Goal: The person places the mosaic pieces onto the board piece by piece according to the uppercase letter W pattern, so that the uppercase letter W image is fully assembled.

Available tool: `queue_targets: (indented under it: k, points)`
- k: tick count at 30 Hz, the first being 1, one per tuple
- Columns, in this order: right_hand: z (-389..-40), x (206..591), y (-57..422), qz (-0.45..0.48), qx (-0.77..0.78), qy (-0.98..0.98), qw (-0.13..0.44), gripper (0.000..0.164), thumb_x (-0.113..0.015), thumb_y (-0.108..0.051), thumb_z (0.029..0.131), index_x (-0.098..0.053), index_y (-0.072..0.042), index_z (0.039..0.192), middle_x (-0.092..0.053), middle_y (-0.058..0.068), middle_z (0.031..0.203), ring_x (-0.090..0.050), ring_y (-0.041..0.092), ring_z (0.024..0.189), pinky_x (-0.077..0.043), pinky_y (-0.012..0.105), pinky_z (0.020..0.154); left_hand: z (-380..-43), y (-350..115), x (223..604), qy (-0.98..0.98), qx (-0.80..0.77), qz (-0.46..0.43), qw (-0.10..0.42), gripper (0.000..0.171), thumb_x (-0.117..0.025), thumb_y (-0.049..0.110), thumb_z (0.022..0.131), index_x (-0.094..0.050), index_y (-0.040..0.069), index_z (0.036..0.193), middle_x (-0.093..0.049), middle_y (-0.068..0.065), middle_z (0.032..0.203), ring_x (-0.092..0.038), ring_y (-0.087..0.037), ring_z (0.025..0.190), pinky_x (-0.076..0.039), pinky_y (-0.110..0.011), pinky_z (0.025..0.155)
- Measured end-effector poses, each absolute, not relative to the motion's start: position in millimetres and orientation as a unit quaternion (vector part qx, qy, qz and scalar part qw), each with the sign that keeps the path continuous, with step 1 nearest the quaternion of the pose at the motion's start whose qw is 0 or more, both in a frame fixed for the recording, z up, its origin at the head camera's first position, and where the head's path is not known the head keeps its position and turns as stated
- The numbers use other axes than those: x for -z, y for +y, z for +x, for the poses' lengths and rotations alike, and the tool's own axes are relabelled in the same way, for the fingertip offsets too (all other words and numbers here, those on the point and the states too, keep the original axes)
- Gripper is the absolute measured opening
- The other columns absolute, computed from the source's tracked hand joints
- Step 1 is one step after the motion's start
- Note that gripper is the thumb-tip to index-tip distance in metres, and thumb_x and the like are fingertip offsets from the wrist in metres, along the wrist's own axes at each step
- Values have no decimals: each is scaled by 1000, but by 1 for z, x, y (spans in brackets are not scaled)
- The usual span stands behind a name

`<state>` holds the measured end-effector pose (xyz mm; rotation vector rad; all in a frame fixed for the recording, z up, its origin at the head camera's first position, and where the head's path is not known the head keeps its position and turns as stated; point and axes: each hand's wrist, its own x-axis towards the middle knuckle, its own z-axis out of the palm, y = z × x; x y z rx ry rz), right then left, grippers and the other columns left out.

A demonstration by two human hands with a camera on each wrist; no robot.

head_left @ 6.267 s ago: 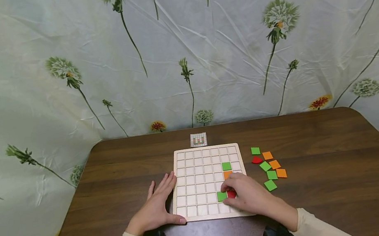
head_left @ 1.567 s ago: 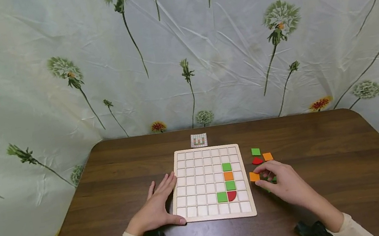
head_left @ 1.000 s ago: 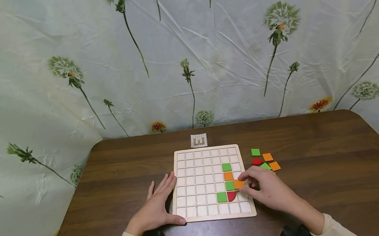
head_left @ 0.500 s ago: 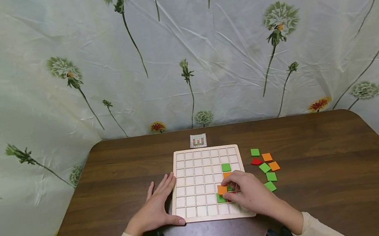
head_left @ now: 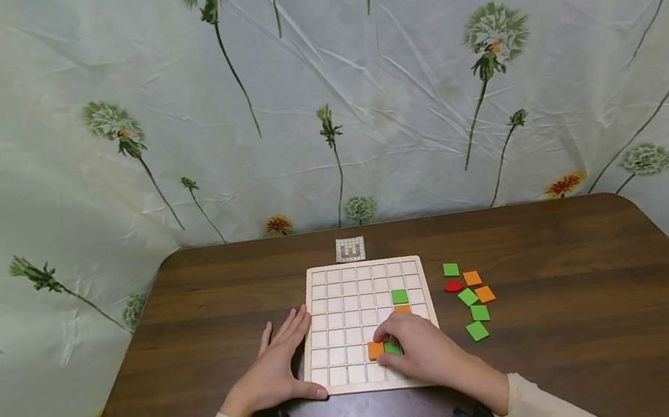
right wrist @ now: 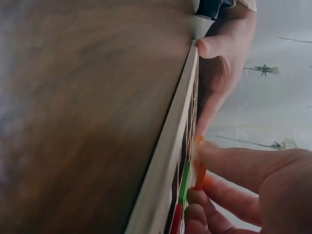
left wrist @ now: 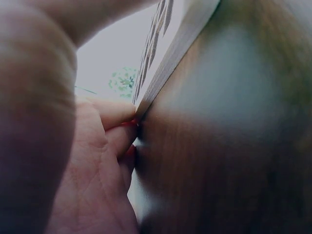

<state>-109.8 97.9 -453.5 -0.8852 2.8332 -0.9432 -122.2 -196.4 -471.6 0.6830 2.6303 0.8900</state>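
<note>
My right hand (head_left: 421, 349) pinches a square orange tile (head_left: 376, 350) between thumb and fingers over the lower part of a pale wooden grid board (head_left: 338, 390). Just right of it a green tile (head_left: 392, 348) lies in a cell, partly covered by the fingers. In the right wrist view the orange tile (right wrist: 200, 176) stands on edge above the board surface, near a green tile (right wrist: 184, 183) and a red piece (right wrist: 176, 219). Farther up the board lie another green tile (head_left: 399, 296) and a half-hidden orange tile (head_left: 401, 309). My left hand (head_left: 275, 369) rests with extended fingers along the board's left edge, thumb at its front corner.
Right of the board lie several loose green tiles (head_left: 477, 330), orange tiles (head_left: 485, 294) and a red piece (head_left: 453, 285). A small printed grid card (head_left: 350, 249) sits behind the board on the brown table (head_left: 573, 286). A flowered curtain hangs behind.
A green tile went into the right-hand column below the orange one. My right hand then took an orange tile from the loose pieces and carried it left across the board. The left hand stayed.
</note>
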Motion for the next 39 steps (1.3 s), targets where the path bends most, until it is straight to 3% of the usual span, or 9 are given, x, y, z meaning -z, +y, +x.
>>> queue_targets:
  k: [25, 39]
  points:
    - [-113, 454, 91, -276, 281, 918, 41, 19, -82, -18, 82, -73, -10, 96, -62, -5, 90, -55, 10, 84, -52, 31, 78, -122, -196, 474, 911, -309, 239, 133, 131, -85, 64, 65, -18, 5, 161, -12, -8, 167, -4, -26, 155, 10, -59, 117]
    - [-111, 448, 123, -241, 345, 907, 1, 23, -85, -16, 80, -74, -11, 100, -64, -4, 92, -56, 13, 81, -48, 26, 69, -121, -198, 479, 907, -318, 254, 111, 128, -86, 61, 67, -22, 0, 159, -16, -13, 166, -7, -33, 154, 8, -61, 116]
